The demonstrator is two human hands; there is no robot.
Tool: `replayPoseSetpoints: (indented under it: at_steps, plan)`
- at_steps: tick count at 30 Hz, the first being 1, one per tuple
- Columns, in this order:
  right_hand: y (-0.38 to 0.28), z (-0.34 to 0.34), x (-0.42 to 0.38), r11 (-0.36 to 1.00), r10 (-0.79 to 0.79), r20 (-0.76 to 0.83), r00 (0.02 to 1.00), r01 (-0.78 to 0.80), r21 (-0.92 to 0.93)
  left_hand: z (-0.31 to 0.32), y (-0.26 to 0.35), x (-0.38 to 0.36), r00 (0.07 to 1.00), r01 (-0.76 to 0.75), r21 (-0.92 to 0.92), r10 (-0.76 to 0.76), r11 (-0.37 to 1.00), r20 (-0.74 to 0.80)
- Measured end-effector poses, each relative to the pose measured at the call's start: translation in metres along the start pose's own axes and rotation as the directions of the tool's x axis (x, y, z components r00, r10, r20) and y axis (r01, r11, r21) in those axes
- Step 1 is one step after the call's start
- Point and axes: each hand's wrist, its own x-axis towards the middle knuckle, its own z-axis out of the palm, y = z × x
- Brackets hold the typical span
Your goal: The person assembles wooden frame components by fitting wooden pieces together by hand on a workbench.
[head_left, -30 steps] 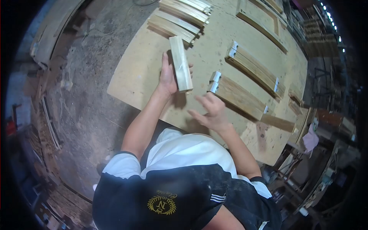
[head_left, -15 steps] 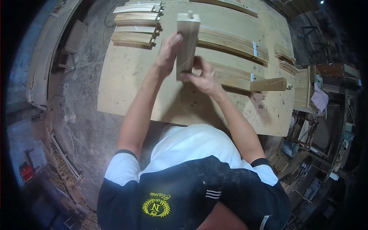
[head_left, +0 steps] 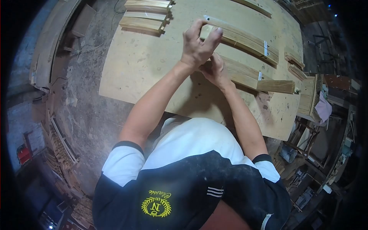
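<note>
My left hand (head_left: 199, 44) is closed around the upper end of a wooden piece (head_left: 207, 32), its fingers and thumb on either side. Just below it, my right hand (head_left: 217, 72) is curled at the lower part, near the left end of a wooden rail (head_left: 237, 71). The hands hide most of the held piece. Another short piece (head_left: 276, 86) meets the right end of that rail at an angle. Behind lies a second long rail (head_left: 245, 40) with a pale strip near its right end.
Several short wooden pieces (head_left: 142, 23) lie at the back left of the pale board (head_left: 130, 73). Small pieces (head_left: 294, 63) lie at its right edge. A box with a pink cloth (head_left: 323, 108) stands beyond, and stacked wood (head_left: 61, 147) is at lower left.
The held piece has moved right, toward the rail's left end, and is now largely covered. My left hand has moved up and over its top; my right hand has shifted slightly right.
</note>
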Motion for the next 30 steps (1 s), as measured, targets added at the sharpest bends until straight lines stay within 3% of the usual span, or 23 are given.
replayPoseSetpoints:
  at_steps: [1, 4, 5, 6, 8, 11, 13, 14, 15, 16, 17, 18, 19, 21, 22, 24, 26, 28, 30]
  plan:
    - [0.003, 0.001, -0.001, 0.994, -0.097, -0.033, 0.995, 0.096, -0.046, -0.002, -0.001, -0.005, 0.999, -0.029, 0.005, 0.029, 1.000, -0.029]
    - [0.013, 0.007, -0.018, 0.981, -0.098, 0.017, 0.995, 0.100, -0.167, -0.004, -0.012, -0.022, 0.976, -0.212, 0.114, 0.216, 0.971, -0.023]
    - [0.016, 0.012, -0.026, 0.989, -0.070, 0.012, 0.997, 0.071, -0.127, -0.004, -0.010, -0.025, 0.965, -0.256, 0.142, 0.263, 0.956, -0.028]
    - [0.018, 0.018, -0.025, 0.994, -0.057, 0.003, 0.998, 0.057, -0.094, -0.006, -0.004, -0.028, 0.990, -0.134, 0.083, 0.136, 0.988, -0.022]
    - [0.017, 0.015, -0.017, 0.999, 0.030, 0.040, 0.999, -0.029, -0.037, -0.008, -0.015, -0.028, 0.998, -0.068, 0.110, 0.067, 0.992, 0.009]
    - [-0.005, -0.003, -0.021, 0.986, 0.063, 0.016, 0.998, -0.060, -0.159, -0.009, -0.006, -0.030, 0.985, 0.156, 0.057, -0.160, 0.986, 0.070]
    - [-0.030, -0.034, -0.043, 0.976, 0.210, -0.076, 0.975, -0.214, -0.046, -0.018, -0.031, -0.025, 0.992, -0.091, 0.010, 0.089, 0.996, 0.090]
    - [-0.034, -0.049, -0.065, 0.946, 0.322, -0.117, 0.939, -0.315, 0.074, -0.030, -0.042, -0.025, 0.998, -0.017, -0.044, 0.020, 0.999, 0.053]
    - [-0.044, -0.077, -0.087, 0.880, 0.474, -0.174, 0.863, -0.465, 0.093, -0.043, -0.049, -0.022, 0.999, 0.053, -0.095, -0.052, 0.994, 0.014]
    - [-0.046, -0.103, -0.115, 0.774, 0.633, -0.280, 0.722, -0.606, 0.184, -0.057, -0.051, -0.017, 0.983, 0.184, -0.055, -0.185, 0.981, -0.005]
    - [-0.007, -0.124, -0.155, 0.809, 0.578, -0.500, 0.645, -0.533, 0.248, -0.070, -0.052, -0.015, 0.948, 0.316, -0.018, -0.317, 0.948, -0.043]
    - [0.011, -0.162, -0.174, 0.513, 0.804, -0.526, 0.279, -0.772, 0.375, -0.077, -0.056, -0.008, 0.851, 0.525, 0.078, -0.522, 0.848, -0.059]
    - [0.076, -0.185, -0.220, 0.674, 0.609, -0.722, 0.329, -0.694, 0.253, -0.080, -0.065, -0.009, 0.779, 0.619, 0.154, -0.627, 0.770, 0.006]
    - [0.092, -0.236, -0.202, 0.512, 0.681, -0.642, 0.352, -0.856, 0.073, -0.077, -0.097, -0.011, 0.597, 0.736, 0.316, -0.795, 0.598, 0.114]
    - [0.104, -0.243, -0.200, 0.445, 0.743, -0.576, 0.340, -0.895, 0.046, -0.073, -0.122, -0.017, 0.569, 0.704, 0.368, -0.793, 0.607, 0.218]
    - [0.131, -0.244, -0.200, 0.384, 0.856, -0.426, 0.294, -0.912, 0.143, -0.058, -0.140, -0.025, 0.613, 0.678, 0.331, -0.753, 0.657, 0.240]
    - [0.155, -0.240, -0.201, 0.393, 0.894, -0.342, 0.289, -0.873, 0.290, -0.045, -0.134, -0.020, 0.593, 0.725, 0.290, -0.780, 0.625, 0.198]
    - [0.182, -0.238, -0.196, 0.469, 0.880, -0.333, 0.339, -0.735, 0.490, -0.034, -0.091, 0.001, 0.497, 0.836, 0.216, -0.863, 0.504, 0.090]
    - [0.184, -0.257, -0.178, 0.558, 0.829, -0.402, 0.389, -0.510, 0.655, -0.034, -0.082, 0.013, 0.681, 0.729, 0.113, -0.732, 0.675, -0.016]
